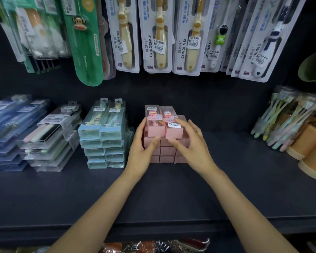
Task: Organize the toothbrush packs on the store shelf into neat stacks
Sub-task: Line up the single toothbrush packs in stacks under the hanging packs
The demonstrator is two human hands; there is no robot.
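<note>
A crinkled cellophane packet (pixel 157 246) pokes up below the front lip of the dark shelf (pixel 171 194), nearest to me. My bare forearms reach across the matte shelf board to the stack of pink toothbrush packs (pixel 167 150), which sits mid-shelf against the dark back panel (pixel 199 88). My left hand (pixel 141 146) cups the stack's left side, fingers curled along the edge of the top pink pack (pixel 154 119) and thumb pressed to its front end. My right hand (pixel 191 141), a ring on one finger, lies spread over the neighbouring top pack (pixel 172 125), fingertips on its lid, thumb at the front. Just left stand a stack of light-blue toothbrush boxes (pixel 103 141), then clear packs (pixel 51 137) and blue ones (pixel 9 130). Carded Condense toothbrushes (pixel 158 35) hang above. Loose pastel toothbrushes in a clear holder (pixel 288 117) stand at right.
</note>
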